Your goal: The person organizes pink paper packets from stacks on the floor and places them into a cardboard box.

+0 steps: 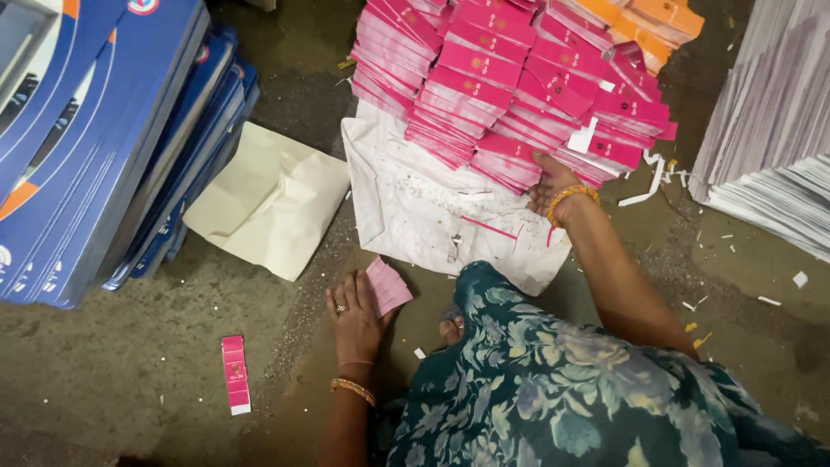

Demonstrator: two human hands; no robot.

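Observation:
My left hand (354, 316) lies flat on the concrete floor, its fingers on a small pink folded card (386, 286). My right hand (555, 183) reaches forward and grips the near edge of a big heap of flat pink cartons (510, 86), which rests on a white sheet (415, 207). Both wrists wear gold bangles. One single pink carton (234, 374) lies alone on the floor to the left of my left hand.
Stacks of blue flat cartons (112, 130) fill the left side. A cream paper sheet (268, 203) lies beside them. Orange cartons (657, 22) top the pink heap at the back. White and grey sheet stacks (769, 130) stand at right. My floral-clothed knee (553, 380) is in front.

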